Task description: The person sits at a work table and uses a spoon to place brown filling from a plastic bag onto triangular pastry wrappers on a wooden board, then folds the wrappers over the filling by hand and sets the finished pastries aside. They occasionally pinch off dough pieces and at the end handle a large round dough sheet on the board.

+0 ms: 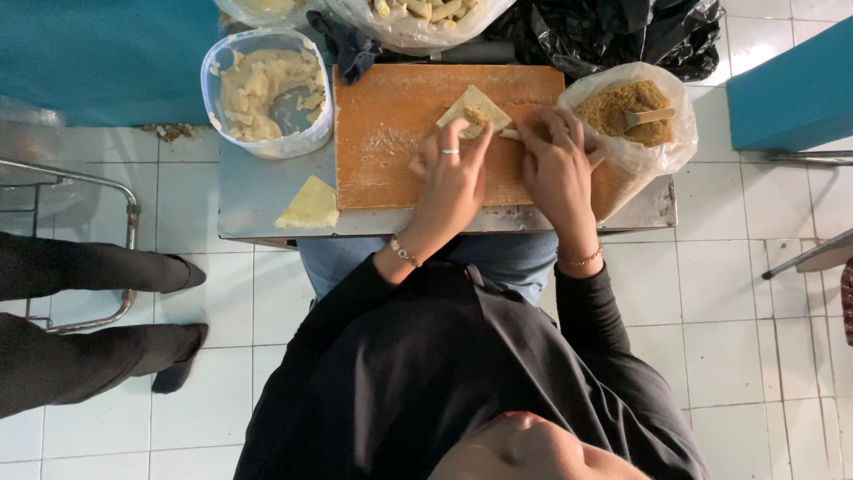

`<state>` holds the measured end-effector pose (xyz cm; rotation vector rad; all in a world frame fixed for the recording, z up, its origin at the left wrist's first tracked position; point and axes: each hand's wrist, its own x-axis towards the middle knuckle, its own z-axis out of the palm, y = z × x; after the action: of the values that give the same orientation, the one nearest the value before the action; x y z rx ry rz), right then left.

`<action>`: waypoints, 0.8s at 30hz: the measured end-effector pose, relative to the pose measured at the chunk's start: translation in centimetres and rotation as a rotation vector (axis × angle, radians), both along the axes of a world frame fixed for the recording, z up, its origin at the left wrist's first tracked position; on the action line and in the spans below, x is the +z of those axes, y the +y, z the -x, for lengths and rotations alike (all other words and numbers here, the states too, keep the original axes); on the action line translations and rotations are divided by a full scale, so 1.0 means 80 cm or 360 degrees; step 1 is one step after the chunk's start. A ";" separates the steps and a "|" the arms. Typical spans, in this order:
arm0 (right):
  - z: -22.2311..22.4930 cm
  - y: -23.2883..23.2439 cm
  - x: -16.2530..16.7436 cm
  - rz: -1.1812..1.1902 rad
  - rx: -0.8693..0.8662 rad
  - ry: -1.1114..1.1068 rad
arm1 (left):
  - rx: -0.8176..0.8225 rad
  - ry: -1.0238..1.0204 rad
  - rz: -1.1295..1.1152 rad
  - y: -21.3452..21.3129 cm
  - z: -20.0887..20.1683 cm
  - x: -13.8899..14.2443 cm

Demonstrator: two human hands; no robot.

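A thin pale pastry sheet [473, 104] lies on a wooden cutting board [391, 133], with a little brown filling near its middle. My left hand [450, 173], wearing a ring and bracelet, presses its fingertips on the sheet's near edge. My right hand [558, 160] touches the sheet's right side and pinches a small pale stick-shaped piece [510, 134] of filling. Both hands rest over the board.
A plastic tub [267, 89] of pale mash with a spoon stands left of the board. A bag of brown crumbs [626, 111] with a wooden scoop sits at right. A stack of pastry sheets [311, 206] lies on the metal table [258, 191]. Another person's legs [80, 311] are at left.
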<state>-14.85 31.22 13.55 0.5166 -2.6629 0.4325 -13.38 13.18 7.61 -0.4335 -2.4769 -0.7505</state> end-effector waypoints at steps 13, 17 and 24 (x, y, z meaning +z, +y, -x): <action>0.004 -0.019 0.045 0.0142 0.0093 0.0057 | 0.0266 0.0021 -0.0255 -0.060 -0.036 0.033; 0.017 -0.019 0.080 0.0309 0.0279 -0.0151 | 0.0273 0.0008 -0.0291 -0.067 -0.035 0.028; 0.147 -0.026 0.070 0.0522 0.0678 0.0165 | 0.0400 0.0151 -0.0075 -0.057 -0.032 0.014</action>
<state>-26.63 29.17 19.12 0.9703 -2.3091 0.9173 -10.80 8.59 8.75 -0.1333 -2.3623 -0.6672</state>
